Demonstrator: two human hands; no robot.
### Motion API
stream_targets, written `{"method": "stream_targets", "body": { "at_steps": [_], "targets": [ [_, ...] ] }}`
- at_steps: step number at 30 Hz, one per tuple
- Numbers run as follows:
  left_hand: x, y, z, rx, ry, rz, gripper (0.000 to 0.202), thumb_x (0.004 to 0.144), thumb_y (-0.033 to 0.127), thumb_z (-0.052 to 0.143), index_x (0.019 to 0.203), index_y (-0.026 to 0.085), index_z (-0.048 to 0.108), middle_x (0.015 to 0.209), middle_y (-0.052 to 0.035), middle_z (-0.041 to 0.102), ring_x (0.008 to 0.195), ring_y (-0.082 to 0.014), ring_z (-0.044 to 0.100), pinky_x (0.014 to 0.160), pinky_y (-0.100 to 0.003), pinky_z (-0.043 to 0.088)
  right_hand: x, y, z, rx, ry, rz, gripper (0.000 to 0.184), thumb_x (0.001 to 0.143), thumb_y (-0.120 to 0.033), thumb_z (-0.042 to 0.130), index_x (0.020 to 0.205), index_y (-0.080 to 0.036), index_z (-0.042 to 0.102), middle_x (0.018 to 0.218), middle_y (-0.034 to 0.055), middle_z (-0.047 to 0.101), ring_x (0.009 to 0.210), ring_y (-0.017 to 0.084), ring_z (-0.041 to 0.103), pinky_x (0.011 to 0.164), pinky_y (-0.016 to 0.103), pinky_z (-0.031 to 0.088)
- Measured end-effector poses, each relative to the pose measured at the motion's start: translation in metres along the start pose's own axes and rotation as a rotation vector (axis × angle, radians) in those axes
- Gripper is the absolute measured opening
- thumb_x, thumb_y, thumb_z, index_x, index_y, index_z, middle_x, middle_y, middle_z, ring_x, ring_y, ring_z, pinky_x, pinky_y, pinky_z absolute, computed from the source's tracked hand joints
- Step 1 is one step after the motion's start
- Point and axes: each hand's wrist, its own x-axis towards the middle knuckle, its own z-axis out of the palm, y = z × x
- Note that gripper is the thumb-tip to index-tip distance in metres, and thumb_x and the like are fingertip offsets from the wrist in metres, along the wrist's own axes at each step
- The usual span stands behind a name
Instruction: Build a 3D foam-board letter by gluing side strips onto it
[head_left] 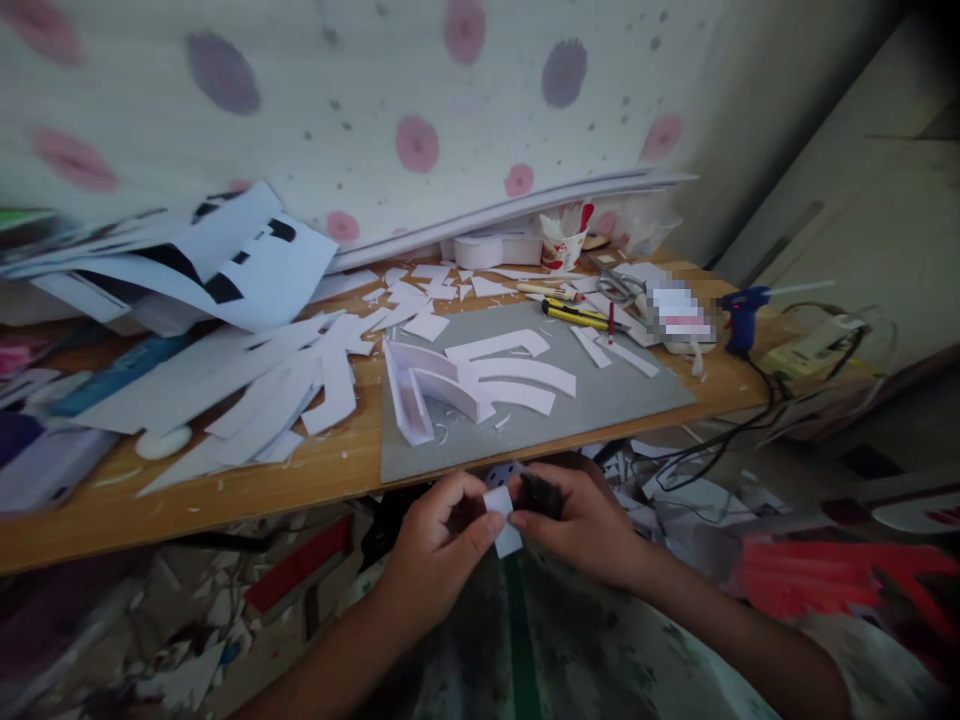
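Observation:
Both hands are together just below the table's front edge, over my lap. My left hand has its fingers closed, the thumb pressing a small white piece of card. My right hand is closed too, pinching the same white piece from the right along with a dark object that I cannot make out. On the table straight ahead lies a grey cutting mat carrying white foam-board letter shapes.
White offcuts cover the wooden table on the left. A yellow utility knife, scissors, a paper cup and a blue glue gun with its cord stand at the right. Scraps litter the floor.

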Motion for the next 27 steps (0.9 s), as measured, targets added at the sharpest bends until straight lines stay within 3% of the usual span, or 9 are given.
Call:
{"method": "stream_targets", "body": {
  "at_steps": [4, 8, 10, 15, 21, 27],
  "targets": [
    [0.006, 0.008, -0.025, 0.170, 0.109, 0.093, 0.017, 0.082, 0.034, 0.057, 0.075, 0.019, 0.059, 0.069, 0.0010, 0.058, 0.064, -0.0131, 0.054, 0.059, -0.023, 0.043, 0.004, 0.002, 0.006, -0.061, 0.008, -0.052, 0.013, 0.076, -0.028, 0.064, 0.081, -0.016, 0.063, 0.074, 0.0003, 0.062, 0.071, 0.013, 0.056, 0.067, 0.024, 0.044],
    [0.021, 0.017, -0.068, 0.433, 0.491, 0.227, 0.012, 0.081, 0.032, 0.061, 0.087, 0.023, 0.064, 0.079, 0.0017, 0.066, 0.071, -0.0136, 0.060, 0.068, -0.024, 0.047, 0.005, 0.011, 0.009, -0.067, 0.060, 0.001, 0.022, 0.078, -0.034, 0.063, 0.091, -0.016, 0.065, 0.085, 0.0045, 0.069, 0.080, 0.018, 0.063, 0.073, 0.027, 0.048],
    [0.032, 0.017, -0.084, 0.539, 0.593, 0.246, 0.014, 0.080, 0.032, 0.063, 0.091, 0.024, 0.066, 0.083, 0.0016, 0.069, 0.074, -0.0146, 0.062, 0.073, -0.025, 0.049, 0.003, 0.014, 0.009, -0.092, 0.055, 0.014, 0.022, 0.079, -0.035, 0.063, 0.091, -0.017, 0.066, 0.085, 0.0047, 0.070, 0.081, 0.018, 0.064, 0.072, 0.027, 0.049],
    [0.052, 0.007, -0.092, 0.600, 0.554, 0.234, 0.015, 0.080, 0.032, 0.062, 0.090, 0.022, 0.068, 0.082, 0.0002, 0.071, 0.074, -0.0160, 0.064, 0.075, -0.028, 0.051, -0.001, 0.017, 0.006, -0.153, 0.039, -0.003, 0.019, 0.080, -0.033, 0.062, 0.090, -0.018, 0.067, 0.086, 0.0048, 0.071, 0.081, 0.019, 0.064, 0.072, 0.028, 0.050],
    [0.054, 0.003, -0.083, 0.667, 0.567, 0.277, 0.014, 0.081, 0.030, 0.061, 0.089, 0.022, 0.068, 0.082, 0.0008, 0.070, 0.072, -0.0145, 0.064, 0.073, -0.026, 0.050, -0.001, 0.020, 0.004, -0.170, 0.043, 0.006, 0.019, 0.079, -0.032, 0.062, 0.090, -0.018, 0.066, 0.085, 0.0041, 0.070, 0.080, 0.019, 0.064, 0.072, 0.028, 0.049],
    [0.056, -0.003, -0.087, 0.650, 0.587, 0.269, 0.011, 0.080, 0.030, 0.062, 0.085, 0.022, 0.068, 0.079, 0.0019, 0.070, 0.072, -0.0144, 0.063, 0.071, -0.025, 0.048, -0.002, 0.023, 0.005, -0.191, -0.031, 0.011, 0.014, 0.080, -0.030, 0.060, 0.087, -0.018, 0.065, 0.079, 0.0012, 0.065, 0.074, 0.016, 0.060, 0.066, 0.024, 0.046]
  ]
}}
